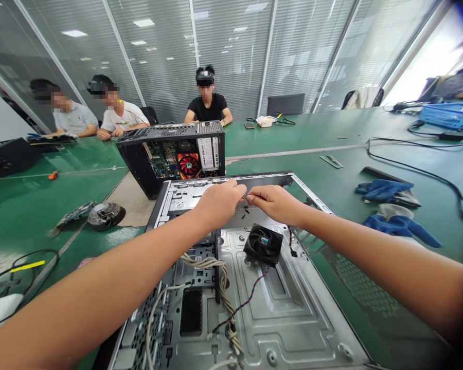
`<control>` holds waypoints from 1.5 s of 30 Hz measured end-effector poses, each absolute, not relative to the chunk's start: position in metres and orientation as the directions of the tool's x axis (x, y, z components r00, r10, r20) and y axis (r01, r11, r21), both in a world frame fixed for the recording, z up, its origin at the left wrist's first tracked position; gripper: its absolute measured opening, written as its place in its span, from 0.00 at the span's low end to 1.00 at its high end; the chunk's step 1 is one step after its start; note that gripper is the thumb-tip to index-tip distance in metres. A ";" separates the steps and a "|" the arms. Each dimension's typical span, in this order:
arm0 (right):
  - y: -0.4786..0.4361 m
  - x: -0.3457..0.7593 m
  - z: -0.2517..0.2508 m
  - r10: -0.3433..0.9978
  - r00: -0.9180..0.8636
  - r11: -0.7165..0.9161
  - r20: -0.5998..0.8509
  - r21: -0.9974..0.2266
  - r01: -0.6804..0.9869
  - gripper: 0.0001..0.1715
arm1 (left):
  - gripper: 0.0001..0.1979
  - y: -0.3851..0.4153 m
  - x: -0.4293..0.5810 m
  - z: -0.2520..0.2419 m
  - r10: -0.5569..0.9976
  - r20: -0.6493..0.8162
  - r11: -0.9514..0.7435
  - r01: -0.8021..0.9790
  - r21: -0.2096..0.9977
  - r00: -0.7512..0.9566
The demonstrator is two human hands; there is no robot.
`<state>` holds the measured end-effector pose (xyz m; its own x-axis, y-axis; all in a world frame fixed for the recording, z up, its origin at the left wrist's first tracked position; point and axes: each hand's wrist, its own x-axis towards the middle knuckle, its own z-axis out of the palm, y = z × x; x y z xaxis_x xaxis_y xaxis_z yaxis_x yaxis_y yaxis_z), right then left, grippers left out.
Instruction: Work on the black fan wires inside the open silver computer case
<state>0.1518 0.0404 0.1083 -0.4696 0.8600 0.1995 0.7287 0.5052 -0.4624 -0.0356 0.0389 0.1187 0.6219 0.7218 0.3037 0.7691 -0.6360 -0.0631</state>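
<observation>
My left hand (220, 203) and my right hand (272, 201) are held close together over the far end of an open computer case (312, 313) lying flat. Both hands are closed, their fingertips pinched and almost meeting. Whatever is between the fingers is hidden or too small to name. Just below them show a few small dark bits. A black case fan (263, 243) rests on the bare metal floor of the case, nearer to my right hand, its twisted thin cable (250, 297) trailing towards me. Beige bundled cables (226, 288) run along the left part of the case.
A second computer case (170, 149) stands upright beyond mine. On the left lie a CPU cooler (105, 215) and cables; on the right, blue gloves (386, 192), a long black cable (420, 164) and a blue basket (449, 115). Three people sit across the green table (266, 159).
</observation>
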 end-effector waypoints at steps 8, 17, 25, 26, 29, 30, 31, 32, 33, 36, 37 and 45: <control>0.041 0.153 0.105 0.851 -0.462 0.524 0.249 -0.440 0.729 0.16 | 0.13 0.041 -0.036 0.117 0.725 0.261 -0.627 0.768 -0.133 0.637; 0.039 0.155 0.104 0.801 -0.496 0.596 0.335 -0.372 0.712 0.14 | 0.11 0.047 -0.037 0.120 0.762 0.276 -0.636 0.757 0.148 0.586; 0.036 0.154 0.102 0.760 -0.534 0.641 0.370 -0.290 0.711 0.14 | 0.08 0.051 -0.040 0.124 0.747 0.259 -0.665 0.690 0.287 0.612; 0.036 0.154 0.102 0.757 -0.535 0.644 0.376 -0.287 0.709 0.14 | 0.07 0.051 -0.040 0.125 0.753 0.244 -0.657 0.684 0.317 0.611; 0.034 0.154 0.102 0.744 -0.538 0.656 0.397 -0.280 0.701 0.15 | 0.06 0.051 -0.041 0.125 0.773 0.197 -0.624 0.663 0.414 0.604; 0.034 0.154 0.102 0.739 -0.539 0.660 0.403 -0.276 0.699 0.15 | 0.06 0.051 -0.041 0.125 0.777 0.188 -0.613 0.654 0.444 0.601; 0.033 0.153 0.102 0.735 -0.541 0.664 0.408 -0.272 0.697 0.16 | 0.06 0.051 -0.042 0.125 0.781 0.183 -0.603 0.644 0.470 0.598; 0.033 0.153 0.102 0.732 -0.543 0.666 0.411 -0.270 0.695 0.16 | 0.05 0.052 -0.042 0.125 0.784 0.181 -0.596 0.637 0.489 0.594; 0.033 0.153 0.102 0.731 -0.545 0.668 0.410 -0.269 0.693 0.15 | 0.05 0.051 -0.042 0.125 0.787 0.181 -0.591 0.634 0.499 0.590; 0.034 0.152 0.102 0.730 -0.553 0.673 0.401 -0.285 0.683 0.15 | 0.05 0.050 -0.041 0.125 0.792 0.191 -0.591 0.652 0.475 0.579; 0.035 0.152 0.102 0.730 -0.556 0.675 0.397 -0.292 0.677 0.14 | 0.05 0.049 -0.040 0.125 0.790 0.198 -0.599 0.663 0.449 0.579; 0.036 0.148 0.103 0.814 -0.497 0.581 0.301 -0.449 0.679 0.08 | 0.08 0.049 -0.037 0.120 0.713 0.289 -0.696 0.693 0.185 0.639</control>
